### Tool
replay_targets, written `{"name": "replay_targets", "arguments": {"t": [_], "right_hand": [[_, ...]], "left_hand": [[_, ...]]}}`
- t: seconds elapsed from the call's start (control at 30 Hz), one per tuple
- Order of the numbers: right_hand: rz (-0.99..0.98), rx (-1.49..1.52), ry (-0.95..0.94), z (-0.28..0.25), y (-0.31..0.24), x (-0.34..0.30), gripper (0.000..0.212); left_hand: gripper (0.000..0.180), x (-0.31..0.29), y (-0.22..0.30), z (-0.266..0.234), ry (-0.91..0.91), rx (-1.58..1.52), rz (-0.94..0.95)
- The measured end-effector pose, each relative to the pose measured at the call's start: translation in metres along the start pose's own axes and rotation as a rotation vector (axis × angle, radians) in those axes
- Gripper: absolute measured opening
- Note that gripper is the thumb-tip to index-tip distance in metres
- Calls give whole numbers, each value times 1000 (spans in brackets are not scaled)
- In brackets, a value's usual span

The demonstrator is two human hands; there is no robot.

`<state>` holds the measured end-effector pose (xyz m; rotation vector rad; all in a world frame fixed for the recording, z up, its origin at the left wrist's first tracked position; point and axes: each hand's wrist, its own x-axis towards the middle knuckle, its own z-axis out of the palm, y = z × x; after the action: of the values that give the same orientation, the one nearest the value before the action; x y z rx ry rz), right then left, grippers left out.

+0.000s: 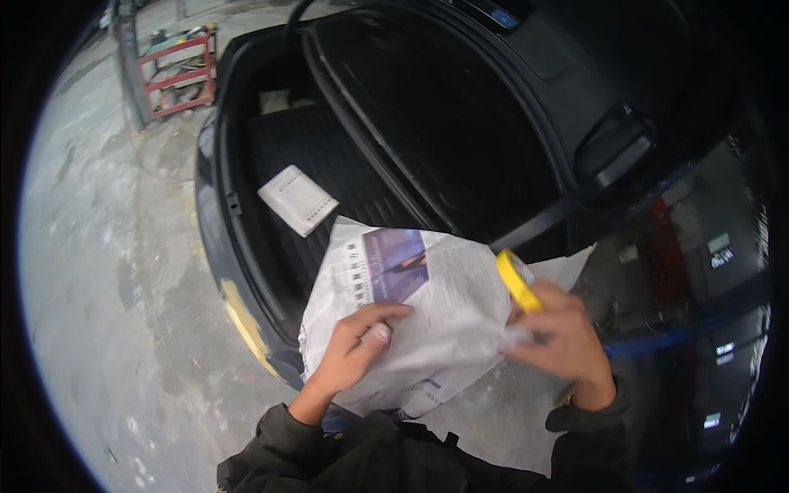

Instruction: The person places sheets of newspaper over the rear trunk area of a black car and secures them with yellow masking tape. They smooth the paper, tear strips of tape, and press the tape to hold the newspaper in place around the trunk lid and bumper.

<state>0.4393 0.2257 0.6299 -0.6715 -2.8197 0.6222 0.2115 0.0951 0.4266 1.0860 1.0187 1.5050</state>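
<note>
A large sheet of newspaper (460,271), with a purple picture near its far left side, spreads in front of me and is partly creased. My left hand (349,353) lies over its near left part, fingers curled and thumb close to the index finger, gripping the sheet. To the right, my right hand (559,333) is blurred by motion at the sheet's right side. It holds a roll of yellow tape (516,283), which stands up above its fingers. Whether those fingers also pinch the paper cannot be made out.
Beyond the paper is a dark car's open trunk (279,140), its lid (444,107) raised to the right. A folded newspaper stack (297,200) lies inside on the ribbed mat. The bumper has a pale yellowish patch (245,324). A red tool cart (177,74) stands far left on the concrete floor (123,271).
</note>
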Motion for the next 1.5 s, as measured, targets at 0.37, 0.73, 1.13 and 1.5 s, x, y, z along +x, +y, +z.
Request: {"name": "replay_targets", "arguments": {"t": [0.37, 0.73, 1.13, 1.5], "right_hand": [[167, 61, 64, 9, -60, -27, 24], [496, -78, 134, 0, -44, -46, 46], [361, 9, 91, 11, -36, 14, 55], [320, -191, 250, 25, -22, 3, 28]], "left_hand": [[102, 189, 47, -27, -594, 650, 233], [17, 165, 62, -14, -16, 229, -22], [16, 151, 33, -4, -72, -38, 100], [78, 63, 41, 36, -196, 446, 262]]}}
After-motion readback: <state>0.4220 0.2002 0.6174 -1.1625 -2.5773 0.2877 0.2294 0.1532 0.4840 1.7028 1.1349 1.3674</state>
